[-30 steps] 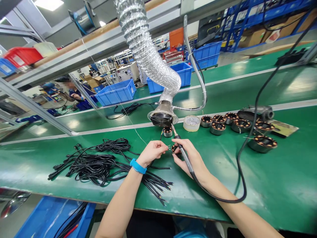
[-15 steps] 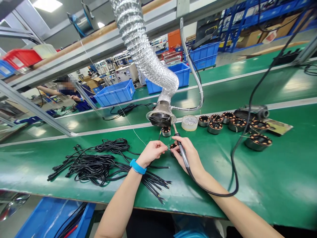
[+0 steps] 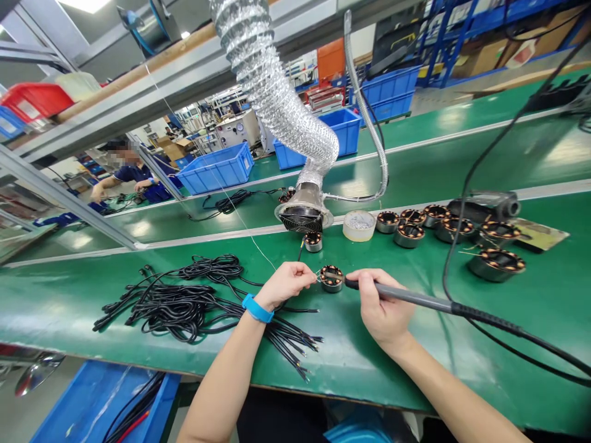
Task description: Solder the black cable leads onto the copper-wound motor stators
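Observation:
My right hand [image 3: 386, 306] is closed around a soldering iron [image 3: 406, 294], whose tip reaches over a motor stator [image 3: 331, 284] with copper windings. That stator lies on the green bench between my hands. At its left edge, my left hand [image 3: 290, 284] pinches a thin solder wire [image 3: 252, 239], which runs up toward the overhead rail. A blue band [image 3: 257, 309] circles my left wrist. Just behind, another stator [image 3: 313, 242] with a black cable stands below the fume extractor hood [image 3: 305, 212].
Bundled black cables [image 3: 178, 307] lie to the left. A round white tub [image 3: 359, 226] and several stators [image 3: 409, 234] stand at the back right. The iron's cord trails off right. A foil duct [image 3: 286, 92] hangs overhead. A co-worker [image 3: 138, 169] sits across the line.
My right hand has moved right, off the stator, and swung the soldering iron from upright to nearly level, its tip now at the stator. My left hand stays close to its place.

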`<state>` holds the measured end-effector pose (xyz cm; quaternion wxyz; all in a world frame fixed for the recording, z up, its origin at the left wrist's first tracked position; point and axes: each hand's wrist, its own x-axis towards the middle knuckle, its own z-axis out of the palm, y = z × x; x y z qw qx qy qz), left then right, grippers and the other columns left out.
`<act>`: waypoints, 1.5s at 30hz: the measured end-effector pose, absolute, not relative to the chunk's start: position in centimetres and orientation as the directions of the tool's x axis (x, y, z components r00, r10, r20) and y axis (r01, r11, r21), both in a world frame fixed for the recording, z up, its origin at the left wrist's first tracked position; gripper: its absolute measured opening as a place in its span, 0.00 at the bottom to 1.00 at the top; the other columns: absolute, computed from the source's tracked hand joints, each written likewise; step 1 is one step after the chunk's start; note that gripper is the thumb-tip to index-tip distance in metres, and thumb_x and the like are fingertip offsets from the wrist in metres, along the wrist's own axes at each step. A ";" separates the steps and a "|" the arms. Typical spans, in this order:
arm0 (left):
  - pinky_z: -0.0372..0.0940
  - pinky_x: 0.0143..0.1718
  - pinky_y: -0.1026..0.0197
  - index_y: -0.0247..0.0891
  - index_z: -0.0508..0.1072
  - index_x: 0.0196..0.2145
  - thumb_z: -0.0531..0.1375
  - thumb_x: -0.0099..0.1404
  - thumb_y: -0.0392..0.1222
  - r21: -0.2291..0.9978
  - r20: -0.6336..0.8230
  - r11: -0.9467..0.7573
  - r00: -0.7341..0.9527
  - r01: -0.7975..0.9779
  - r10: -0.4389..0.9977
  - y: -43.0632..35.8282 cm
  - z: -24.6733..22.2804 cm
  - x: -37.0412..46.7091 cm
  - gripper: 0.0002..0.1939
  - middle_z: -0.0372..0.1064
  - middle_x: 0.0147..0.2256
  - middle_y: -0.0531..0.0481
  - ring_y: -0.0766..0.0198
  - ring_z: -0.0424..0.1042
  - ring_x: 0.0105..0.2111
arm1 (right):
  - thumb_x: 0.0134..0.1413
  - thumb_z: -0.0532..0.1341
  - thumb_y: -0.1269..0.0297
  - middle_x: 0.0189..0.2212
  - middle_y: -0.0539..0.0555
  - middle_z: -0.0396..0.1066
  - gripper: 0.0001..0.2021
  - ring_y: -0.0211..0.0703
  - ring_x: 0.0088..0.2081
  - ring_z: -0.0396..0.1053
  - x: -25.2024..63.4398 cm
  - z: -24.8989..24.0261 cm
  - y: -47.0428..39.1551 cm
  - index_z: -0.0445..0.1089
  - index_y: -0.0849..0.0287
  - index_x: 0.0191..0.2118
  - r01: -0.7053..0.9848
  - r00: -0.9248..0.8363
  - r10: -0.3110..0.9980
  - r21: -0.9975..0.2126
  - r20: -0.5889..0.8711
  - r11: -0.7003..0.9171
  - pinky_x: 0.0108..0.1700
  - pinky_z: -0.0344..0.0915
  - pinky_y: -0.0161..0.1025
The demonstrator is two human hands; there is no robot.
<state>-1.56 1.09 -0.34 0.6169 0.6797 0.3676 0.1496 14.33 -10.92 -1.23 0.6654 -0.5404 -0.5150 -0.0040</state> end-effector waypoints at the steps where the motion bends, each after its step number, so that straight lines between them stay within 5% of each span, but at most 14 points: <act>1: 0.41 0.16 0.68 0.34 0.69 0.28 0.63 0.57 0.51 0.948 -0.246 0.022 0.684 0.319 0.687 1.1 -0.4 -1.6 0.16 0.61 0.23 0.57 0.78 0.49 0.16 | 0.65 0.55 0.65 0.26 0.49 0.74 0.12 0.40 0.28 0.73 14.3 -1.3 -11.0 0.73 0.57 0.31 0.577 0.447 0.544 -0.693 0.710 0.431 0.33 0.69 0.36; 14: 0.41 0.16 0.68 0.34 0.68 0.28 0.63 0.56 0.52 0.953 -0.243 0.040 0.678 0.300 0.694 0.9 -0.1 -1.5 0.17 0.60 0.22 0.58 0.77 0.49 0.16 | 0.63 0.55 0.70 0.26 0.48 0.76 0.10 0.37 0.27 0.75 13.9 -1.4 -10.9 0.71 0.58 0.32 0.736 0.223 0.545 -0.506 0.808 0.449 0.32 0.68 0.33; 39: 0.41 0.17 0.68 0.33 0.69 0.28 0.63 0.57 0.52 0.958 -0.221 0.022 0.689 0.285 0.690 1.1 -0.5 -1.5 0.17 0.61 0.23 0.57 0.78 0.49 0.16 | 0.64 0.55 0.69 0.28 0.48 0.75 0.10 0.37 0.29 0.73 14.3 -2.1 -10.7 0.73 0.57 0.34 0.685 0.386 0.513 -0.611 0.766 0.397 0.34 0.67 0.33; 45: 0.41 0.17 0.68 0.34 0.69 0.28 0.63 0.57 0.53 0.956 -0.226 0.024 0.687 0.291 0.690 0.9 -0.3 -1.4 0.17 0.61 0.23 0.57 0.78 0.49 0.16 | 0.65 0.57 0.67 0.36 0.51 0.75 0.08 0.40 0.34 0.74 14.2 -1.8 -10.0 0.73 0.56 0.43 0.667 0.416 0.566 -0.662 0.711 0.341 0.40 0.70 0.36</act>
